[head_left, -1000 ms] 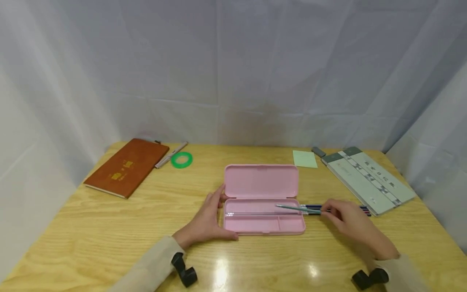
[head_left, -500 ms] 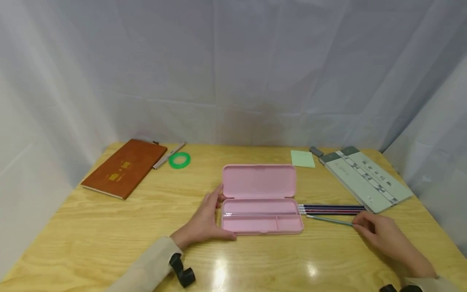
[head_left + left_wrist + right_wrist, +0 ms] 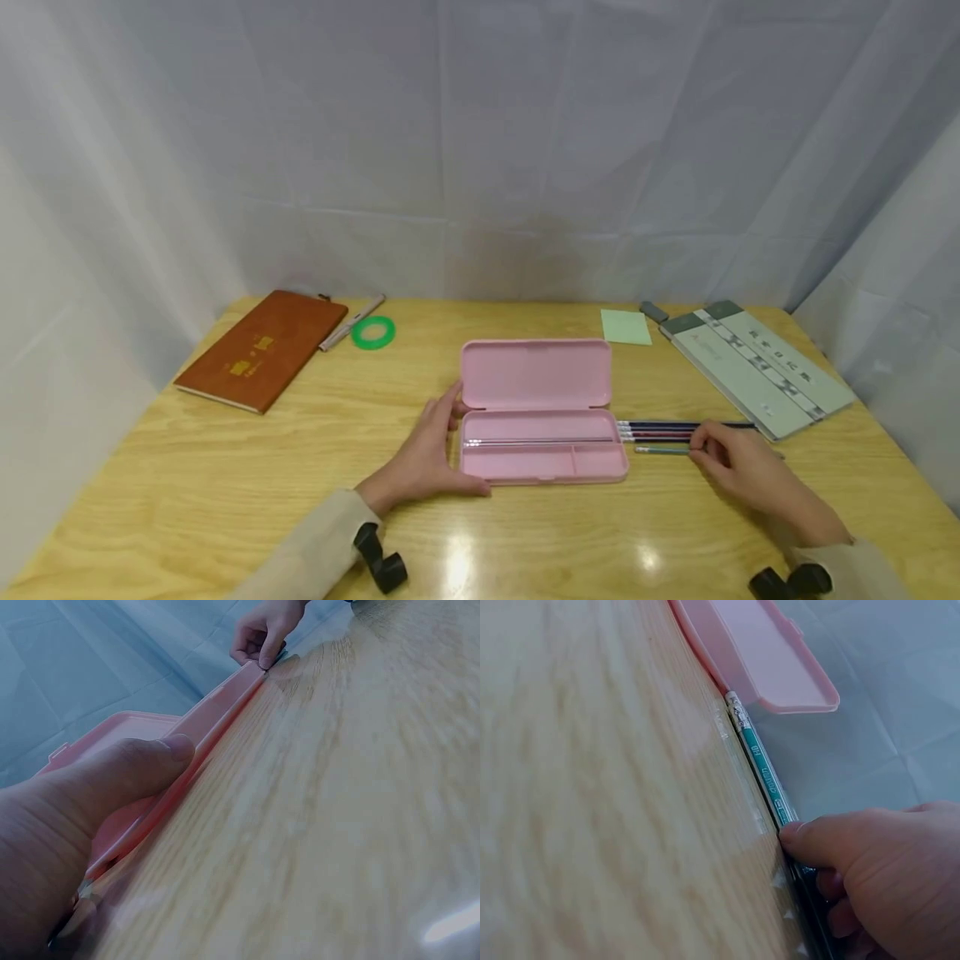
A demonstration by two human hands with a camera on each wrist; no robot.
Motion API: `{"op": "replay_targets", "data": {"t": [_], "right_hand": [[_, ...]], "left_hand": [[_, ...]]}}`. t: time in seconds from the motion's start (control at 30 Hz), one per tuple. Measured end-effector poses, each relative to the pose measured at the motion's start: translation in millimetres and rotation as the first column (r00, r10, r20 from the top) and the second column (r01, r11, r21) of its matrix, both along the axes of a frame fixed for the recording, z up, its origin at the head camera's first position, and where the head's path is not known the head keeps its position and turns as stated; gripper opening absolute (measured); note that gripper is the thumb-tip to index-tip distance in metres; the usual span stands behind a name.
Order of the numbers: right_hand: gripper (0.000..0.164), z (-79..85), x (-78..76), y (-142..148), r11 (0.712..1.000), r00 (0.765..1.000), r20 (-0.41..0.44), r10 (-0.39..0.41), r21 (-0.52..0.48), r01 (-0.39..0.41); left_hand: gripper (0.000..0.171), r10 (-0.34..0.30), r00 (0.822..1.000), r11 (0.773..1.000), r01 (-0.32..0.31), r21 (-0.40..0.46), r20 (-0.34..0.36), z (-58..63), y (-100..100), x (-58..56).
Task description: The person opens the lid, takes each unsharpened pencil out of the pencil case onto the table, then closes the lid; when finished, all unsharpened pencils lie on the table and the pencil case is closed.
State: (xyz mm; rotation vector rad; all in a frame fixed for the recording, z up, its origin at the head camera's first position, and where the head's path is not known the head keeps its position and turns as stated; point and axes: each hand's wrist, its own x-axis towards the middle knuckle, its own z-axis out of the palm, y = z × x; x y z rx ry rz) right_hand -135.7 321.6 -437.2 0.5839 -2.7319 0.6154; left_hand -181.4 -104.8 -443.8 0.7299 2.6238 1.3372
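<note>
A pink pencil case (image 3: 480,463) lies with its lid (image 3: 536,375) raised. My left hand (image 3: 420,458) holds its left end, the thumb along the front edge, also visible in the left wrist view. Inside the long back compartment rests a slim, pencil-like stick (image 3: 540,441) with a silvery end. My right hand (image 3: 738,467) pinches a green pencil (image 3: 761,761) between thumb and fingers, its eraser end toward the case. Just behind it, several dark pencils (image 3: 652,431) lie side by side, eraser ends at the case's right side. The fingers partly cover them.
At the back left are a brown notebook (image 3: 262,350), a pale pen (image 3: 352,322) and a green tape roll (image 3: 373,332). Toward the back right lie a light green sticky note (image 3: 626,327), a grey eraser-like block (image 3: 654,312) and a pale notebook (image 3: 757,367). A curtain hangs behind.
The green pencil has moved from over the case to the right, then slightly left, and now lies parallel in front of the dark pencils. My left hand stays on the case.
</note>
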Motion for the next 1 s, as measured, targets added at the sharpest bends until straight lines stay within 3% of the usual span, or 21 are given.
{"op": "replay_targets", "data": {"t": [0.13, 0.23, 0.37, 0.47, 0.7, 1.0], "right_hand": [[0.022, 0.7, -2.2, -6.6, 1.0, 1.0, 0.025, -0.004, 0.008, 0.004], [0.016, 2.3, -7.7, -19.0, 1.0, 0.994, 0.105, 0.02, -0.017, -0.018], [0.011, 6.8, -16.6, -40.9, 0.992, 0.975, 0.201, 0.099, -0.097, -0.081], [0.01, 10.8, -23.7, -59.5, 0.984, 0.967, 0.201, 0.159, -0.117, -0.137], [0.002, 19.0, -44.8, -105.6, 0.97, 0.96, 0.164, 0.227, 0.051, -0.238], [0.005, 24.9, -66.3, -149.8, 0.933, 0.939, 0.166, 0.3, 0.154, -0.325]], "left_hand": [[0.14, 0.005, 1.0, 1.0, -0.005, 0.009, 0.008, 0.5, -0.5, 0.8], [0.14, 0.008, 1.0, 1.0, -0.008, 0.016, 0.008, 1.2, -1.7, 1.1], [0.14, -0.001, 1.0, 1.0, 0.001, 0.014, 0.006, -0.2, -1.7, 0.4], [0.14, -0.003, 1.0, 1.0, 0.003, 0.007, 0.017, -1.2, -0.1, -0.2], [0.14, 0.007, 1.0, 1.0, -0.007, 0.005, 0.017, -2.0, 0.6, -0.4], [0.139, 0.006, 1.0, 1.0, -0.006, -0.006, 0.011, -2.6, 0.6, -0.8]]}}
